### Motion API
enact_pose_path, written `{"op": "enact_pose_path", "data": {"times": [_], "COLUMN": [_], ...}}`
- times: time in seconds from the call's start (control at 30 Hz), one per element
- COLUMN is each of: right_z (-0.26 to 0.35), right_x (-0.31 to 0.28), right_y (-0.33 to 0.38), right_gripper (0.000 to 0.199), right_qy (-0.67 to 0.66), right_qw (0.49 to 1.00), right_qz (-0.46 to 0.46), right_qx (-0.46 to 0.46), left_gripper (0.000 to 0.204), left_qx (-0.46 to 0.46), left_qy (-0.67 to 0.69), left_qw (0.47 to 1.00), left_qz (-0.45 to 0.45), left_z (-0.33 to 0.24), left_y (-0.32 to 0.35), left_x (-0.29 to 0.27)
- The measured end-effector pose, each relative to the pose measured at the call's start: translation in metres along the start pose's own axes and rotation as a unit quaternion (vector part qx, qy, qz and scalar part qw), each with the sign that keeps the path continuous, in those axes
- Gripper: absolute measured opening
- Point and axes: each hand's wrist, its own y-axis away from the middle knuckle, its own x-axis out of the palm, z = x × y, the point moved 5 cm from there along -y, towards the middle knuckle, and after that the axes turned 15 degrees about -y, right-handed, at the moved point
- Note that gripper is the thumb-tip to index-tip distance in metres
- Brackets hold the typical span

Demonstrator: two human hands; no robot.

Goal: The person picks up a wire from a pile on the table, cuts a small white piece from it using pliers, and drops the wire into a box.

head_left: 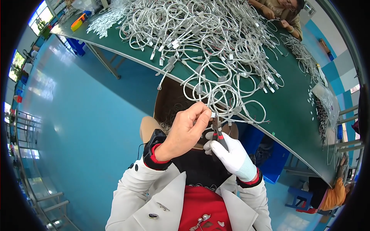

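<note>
cables [216, 42]: glossy translucent plastic | table [296, 111]: matt green | glove [231, 156]: white knit cloth

I see a green desk [304, 115] under a big heap of coiled silvery cables [200, 34], an orange-and-yellow tool [78, 22] at its far corner, blue floor [77, 115], and another person's hands [275, 17] opposite.

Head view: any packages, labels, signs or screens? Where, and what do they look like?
Clear plastic bag: right end of the green table, crumpled, transparent.
White tags: heap at the table's far left, small pale strips.
Orange-yellow package: far left corner, oblong.
No screens or signs made out.
</note>
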Motion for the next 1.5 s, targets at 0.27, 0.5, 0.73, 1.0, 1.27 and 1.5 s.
{"op": "enact_pose_path", "data": {"times": [0.27, 0.5, 0.73, 1.0, 1.27, 1.5], "right_z": [-0.001, -0.003, 0.004, 0.003, 0.008, 0.001], "right_x": [0.001, -0.001, 0.002, 0.001, 0.003, 0.000], "right_y": [0.001, 0.000, -0.003, -0.003, -0.003, -0.003], "right_gripper": [0.032, 0.033, 0.033, 0.033, 0.032, 0.034], "right_qy": [-0.001, 0.036, 0.009, 0.038, 0.032, -0.002], "right_qw": [1.000, 0.999, 1.000, 0.999, 0.998, 0.995], "right_qz": [0.005, 0.003, 0.017, 0.006, -0.017, -0.033], "right_qx": [0.013, -0.006, 0.005, -0.013, 0.055, 0.096], "left_gripper": [0.020, 0.019, 0.020, 0.020, 0.020, 0.020], "left_qx": [0.003, -0.020, -0.016, 0.000, -0.001, 0.008], "left_qy": [0.027, 0.029, 0.087, 0.044, 0.024, 0.024], "left_qw": [0.999, 0.999, 0.995, 0.997, 0.997, 0.997], "left_qz": [-0.022, -0.041, -0.049, -0.061, -0.069, -0.075], "left_z": [0.004, 0.004, 0.008, 0.008, 0.008, 0.010], "left_y": [0.004, 0.005, 0.005, 0.006, 0.008, 0.006], "left_x": [0.005, 0.008, 0.010, 0.013, 0.014, 0.016]}}
